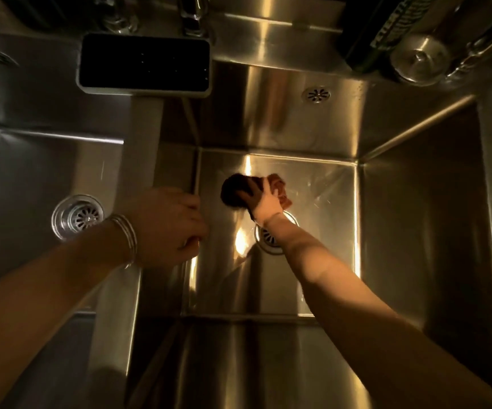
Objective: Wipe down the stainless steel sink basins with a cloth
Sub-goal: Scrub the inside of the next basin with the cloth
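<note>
The right hand [264, 199] presses a reddish cloth [280, 191] flat on the right basin [321, 261] floor, just beyond the drain [268, 236], fingers spread over it. The left hand [168, 222], fingers curled, grips the divider [144, 143] left of that drain, holding nothing else.

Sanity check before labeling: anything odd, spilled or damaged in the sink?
Nothing stands out. Right hand presses the cloth on the right basin floor; left hand rests on the divider.
</note>
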A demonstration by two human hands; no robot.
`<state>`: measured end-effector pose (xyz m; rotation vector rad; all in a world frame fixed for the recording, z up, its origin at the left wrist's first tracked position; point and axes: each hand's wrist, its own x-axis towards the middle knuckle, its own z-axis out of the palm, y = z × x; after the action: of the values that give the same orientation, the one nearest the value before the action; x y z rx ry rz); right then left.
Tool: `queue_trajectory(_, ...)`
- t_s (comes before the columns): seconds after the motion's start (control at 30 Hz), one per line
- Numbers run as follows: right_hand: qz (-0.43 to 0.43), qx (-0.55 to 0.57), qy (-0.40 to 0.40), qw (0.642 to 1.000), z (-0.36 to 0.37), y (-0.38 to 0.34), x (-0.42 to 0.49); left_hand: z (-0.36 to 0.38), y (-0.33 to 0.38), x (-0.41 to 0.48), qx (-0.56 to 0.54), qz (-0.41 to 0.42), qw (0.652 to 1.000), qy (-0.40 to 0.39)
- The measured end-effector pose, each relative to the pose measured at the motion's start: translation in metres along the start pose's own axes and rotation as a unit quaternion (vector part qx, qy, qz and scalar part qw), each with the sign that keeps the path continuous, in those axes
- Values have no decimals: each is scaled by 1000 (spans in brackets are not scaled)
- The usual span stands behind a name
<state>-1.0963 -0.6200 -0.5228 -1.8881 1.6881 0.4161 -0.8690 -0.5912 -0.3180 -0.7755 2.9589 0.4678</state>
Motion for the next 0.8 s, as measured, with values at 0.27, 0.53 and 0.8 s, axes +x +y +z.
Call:
queue_trajectory(0.27,212,79,68,972,-14,71,-5,0,1,0,-13,-9,1000,-2)
queue_trajectory(0.53,-29,-64,4,998,-13,-35,43,-2,1,-1,-16,-36,999,-16)
queue_trajectory(0.8,43,-70,18,996,-20,-5,24,-2,0,1,-35,-34,999,-18)
